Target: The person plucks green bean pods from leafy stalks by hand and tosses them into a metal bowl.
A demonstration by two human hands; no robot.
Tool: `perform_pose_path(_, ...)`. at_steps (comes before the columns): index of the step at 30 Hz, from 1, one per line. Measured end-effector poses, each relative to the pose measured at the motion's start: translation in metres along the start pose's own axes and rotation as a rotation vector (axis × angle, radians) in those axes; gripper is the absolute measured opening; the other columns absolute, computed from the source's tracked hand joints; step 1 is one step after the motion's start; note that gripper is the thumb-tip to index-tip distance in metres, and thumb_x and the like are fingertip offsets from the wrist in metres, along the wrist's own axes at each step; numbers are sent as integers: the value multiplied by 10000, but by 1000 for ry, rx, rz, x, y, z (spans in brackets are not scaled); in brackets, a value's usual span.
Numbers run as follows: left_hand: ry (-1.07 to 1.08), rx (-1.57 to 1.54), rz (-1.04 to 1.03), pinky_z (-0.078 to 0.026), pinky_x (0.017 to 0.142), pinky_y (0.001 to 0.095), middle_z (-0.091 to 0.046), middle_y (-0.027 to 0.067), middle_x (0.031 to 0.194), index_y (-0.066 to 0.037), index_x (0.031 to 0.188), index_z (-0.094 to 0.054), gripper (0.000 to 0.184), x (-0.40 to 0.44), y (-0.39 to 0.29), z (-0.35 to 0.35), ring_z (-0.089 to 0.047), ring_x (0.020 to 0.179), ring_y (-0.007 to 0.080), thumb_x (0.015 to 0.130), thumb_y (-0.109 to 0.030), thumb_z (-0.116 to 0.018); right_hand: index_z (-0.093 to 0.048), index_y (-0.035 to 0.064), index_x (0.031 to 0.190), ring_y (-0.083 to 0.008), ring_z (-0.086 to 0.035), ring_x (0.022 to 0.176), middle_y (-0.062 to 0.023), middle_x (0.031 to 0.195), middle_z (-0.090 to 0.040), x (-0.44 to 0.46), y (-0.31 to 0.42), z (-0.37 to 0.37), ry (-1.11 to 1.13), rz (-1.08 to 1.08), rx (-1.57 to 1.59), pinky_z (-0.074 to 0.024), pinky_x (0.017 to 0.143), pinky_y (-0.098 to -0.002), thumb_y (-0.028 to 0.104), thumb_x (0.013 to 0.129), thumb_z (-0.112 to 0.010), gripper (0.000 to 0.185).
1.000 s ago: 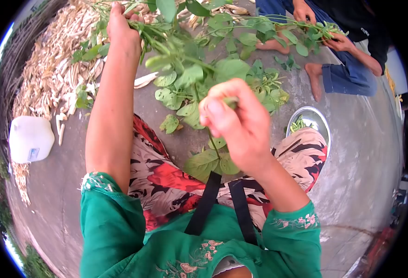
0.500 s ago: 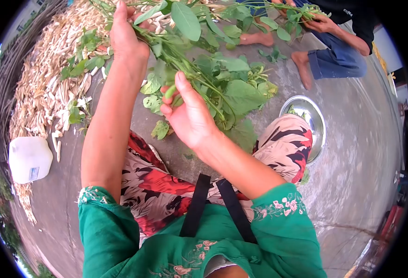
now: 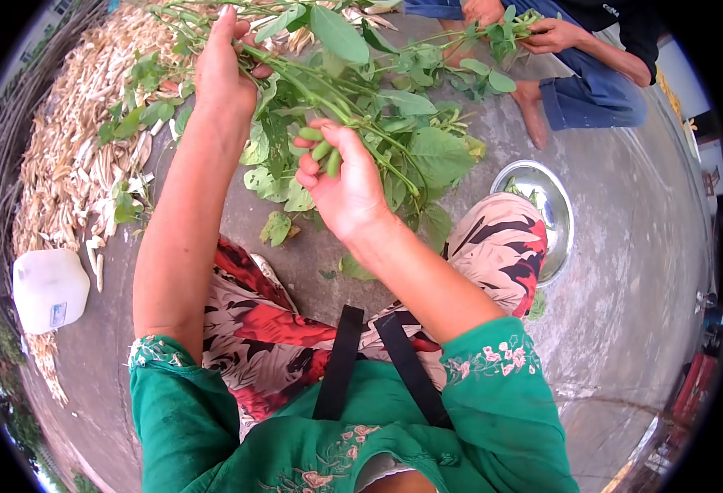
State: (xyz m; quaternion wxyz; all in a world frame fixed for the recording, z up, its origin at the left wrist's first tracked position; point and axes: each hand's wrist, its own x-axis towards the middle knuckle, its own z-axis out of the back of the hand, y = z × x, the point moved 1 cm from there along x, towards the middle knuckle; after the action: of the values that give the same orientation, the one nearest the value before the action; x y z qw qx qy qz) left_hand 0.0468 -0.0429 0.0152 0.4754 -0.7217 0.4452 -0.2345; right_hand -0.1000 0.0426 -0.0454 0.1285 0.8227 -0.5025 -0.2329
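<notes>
My left hand (image 3: 225, 78) is wrapped round the stems of a leafy green bean plant (image 3: 341, 105), which slants down to the right. Below those stems, my right hand (image 3: 346, 182) has its palm turned up and its fingers curled round several green bean pods (image 3: 322, 151). The fingertips are close against the stems; whether any pod is still attached I cannot tell. Broad leaves (image 3: 435, 156) hang and lie beneath and beyond my right hand, some with holes in them.
A metal basin (image 3: 552, 215) with some pods stands beside my right knee. Across from me a person's hands (image 3: 548, 34) hold another leafy stem. At left lie a heap of pale dry husks (image 3: 74, 140) and a white plastic jug (image 3: 49, 287).
My right hand has shifted slightly right and down, and its fingers have curled further. More pods now show in it. My left hand keeps its hold on the stems.
</notes>
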Motion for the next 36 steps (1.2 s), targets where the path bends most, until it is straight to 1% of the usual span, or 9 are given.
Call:
perform_pose_path(6, 163, -141, -24, -388, 487, 229, -475, -4, 606, -105, 723, -455, 186, 22, -28, 18, -463, 544, 103, 787, -154, -622, -470, 73, 824, -132, -450, 505, -101, 700, -544, -10, 1, -6, 163, -219, 66, -337, 454, -257, 306, 864, -491, 237)
perform_pose_path(13, 86, -122, -110, -311, 421, 229, -437, -21, 578, -105, 694, -461, 195, 31, -30, 35, -379, 462, 78, 788, -122, -631, -452, 73, 793, -108, -381, 491, -93, 708, -530, -35, -1, -29, 319, -359, -177, -315, 475, -245, 275, 894, -407, 230)
perform_pose_path(17, -72, -10, -158, -374, 426, 245, -475, 1, 609, -50, 777, -529, 113, 25, -31, 28, -390, 467, 88, 793, -104, -627, -465, 33, 699, -78, -395, 463, -57, 611, -518, -66, -1, -39, 567, -408, -410, -336, 460, -227, 270, 910, -370, 330)
perform_pose_path(19, -411, -49, -138, -406, 451, 238, -516, 30, 668, -29, 804, -538, 96, 38, -36, 51, -425, 518, 91, 810, -100, -603, -473, 47, 763, -75, -480, 503, -66, 634, -555, -120, -18, -45, 799, -568, -557, -371, 457, -191, 239, 916, -406, 254)
perform_pose_path(21, -297, -87, -212, -400, 462, 222, -509, 24, 658, -46, 797, -536, 89, 44, -47, 54, -420, 511, 90, 807, -102, -604, -467, 46, 786, -95, -539, 555, -83, 666, -574, -116, -25, -32, 736, -608, -581, -425, 492, -194, 228, 914, -412, 229)
perform_pose_path(22, -288, -69, -216, -400, 462, 222, -509, 24, 658, -46, 797, -536, 89, 47, -49, 59, -420, 511, 90, 807, -102, -604, -465, 42, 793, -108, -556, 575, -91, 694, -579, -108, -14, -36, 661, -531, -516, -447, 507, -206, 223, 911, -418, 221)
perform_pose_path(24, 221, -166, -205, -381, 461, 214, -499, 14, 639, -65, 789, -532, 88, 53, -48, 61, -432, 512, 90, 804, -109, -606, -479, 18, 880, -132, -577, 617, -121, 782, -589, -83, 15, -41, 607, -304, -415, -483, 521, -238, 194, 895, -440, 181)
perform_pose_path(27, 202, -151, -132, -274, 388, 218, -315, -48, 502, -143, 689, -410, 219, 28, -46, 34, -308, 411, 65, 866, -212, -521, -477, 0, 1072, -110, -551, 647, -87, 834, -580, -59, 45, -32, 483, -150, -447, -456, 513, -222, 131, 859, -485, 250)
perform_pose_path(36, 484, -334, 3, -269, 433, 221, -301, -51, 513, -147, 660, -399, 244, -5, -37, 2, -308, 448, 77, 849, -192, -547, -626, 49, 919, -38, -436, 539, 32, 607, -527, -24, 17, -7, 250, 184, -1054, -376, 495, -233, 168, 802, -615, 167)
